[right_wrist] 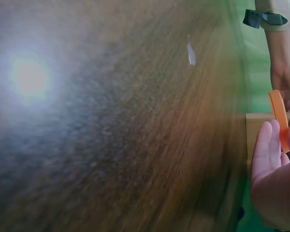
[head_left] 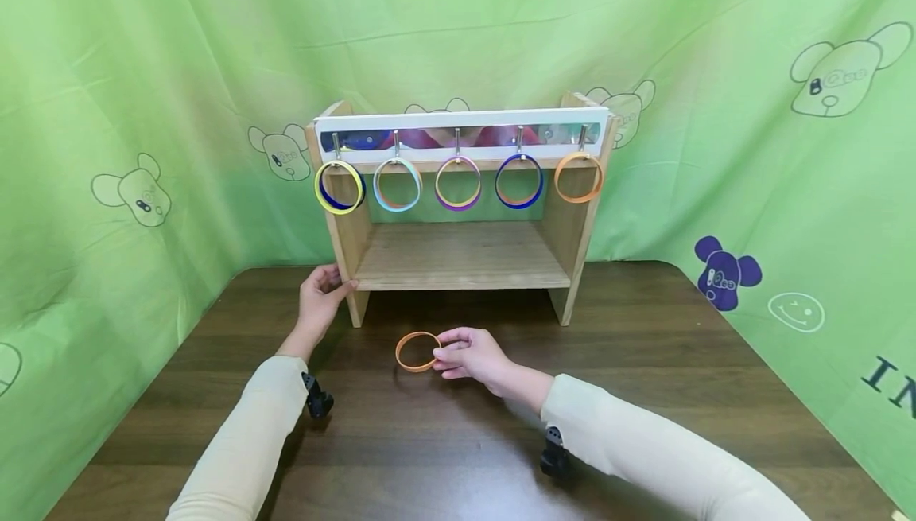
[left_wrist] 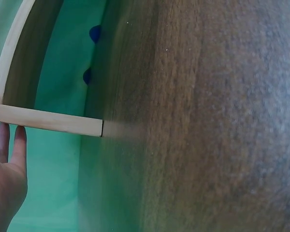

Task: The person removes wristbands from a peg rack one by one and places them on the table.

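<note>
My right hand pinches an orange ring by its right side, between thumb and fingers, in front of a small wooden shelf. The same orange ring shows edge-on in the right wrist view. At the shelf's left side panel, my left hand grips the lower front edge. The left wrist view shows that hand's fingers straight against one face of the panel, with a bit of thumb on the other face.
Along the shelf's white top rail, metal hooks carry several rings: a yellow and dark blue pair, a light blue one, a purple one, a blue one and an orange one. A brown table lies beneath; green cloth hangs around.
</note>
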Action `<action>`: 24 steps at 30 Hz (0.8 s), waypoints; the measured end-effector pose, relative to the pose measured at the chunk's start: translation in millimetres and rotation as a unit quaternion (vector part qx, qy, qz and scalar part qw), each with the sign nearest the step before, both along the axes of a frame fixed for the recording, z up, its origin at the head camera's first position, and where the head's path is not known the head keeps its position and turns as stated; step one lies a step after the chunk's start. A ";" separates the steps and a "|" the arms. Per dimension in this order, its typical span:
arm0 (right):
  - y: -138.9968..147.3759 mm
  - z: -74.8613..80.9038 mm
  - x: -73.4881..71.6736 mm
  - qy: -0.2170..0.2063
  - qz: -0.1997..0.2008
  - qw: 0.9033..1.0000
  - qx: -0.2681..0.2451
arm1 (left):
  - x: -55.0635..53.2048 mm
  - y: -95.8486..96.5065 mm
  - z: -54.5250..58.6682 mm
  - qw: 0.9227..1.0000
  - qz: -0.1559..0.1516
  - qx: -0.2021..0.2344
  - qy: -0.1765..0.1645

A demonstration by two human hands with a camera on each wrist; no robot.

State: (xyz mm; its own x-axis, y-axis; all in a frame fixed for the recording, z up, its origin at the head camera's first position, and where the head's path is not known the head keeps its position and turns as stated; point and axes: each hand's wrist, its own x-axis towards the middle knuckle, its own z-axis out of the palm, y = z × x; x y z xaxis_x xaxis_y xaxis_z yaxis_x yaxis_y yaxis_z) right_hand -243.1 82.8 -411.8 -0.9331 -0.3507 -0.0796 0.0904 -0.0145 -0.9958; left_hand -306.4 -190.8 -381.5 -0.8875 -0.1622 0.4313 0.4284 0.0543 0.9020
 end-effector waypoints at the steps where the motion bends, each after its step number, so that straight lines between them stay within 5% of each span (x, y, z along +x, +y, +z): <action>1: -1.3 -1.2 -1.1 -0.002 0.000 1.000 0.003 | 0.1 0.1 -0.2 1.000 -0.001 0.001 0.000; 24: -14.7 -12.8 -12.9 -0.017 0.011 0.998 0.058 | 0.1 0.0 0.3 1.000 0.001 0.003 -0.010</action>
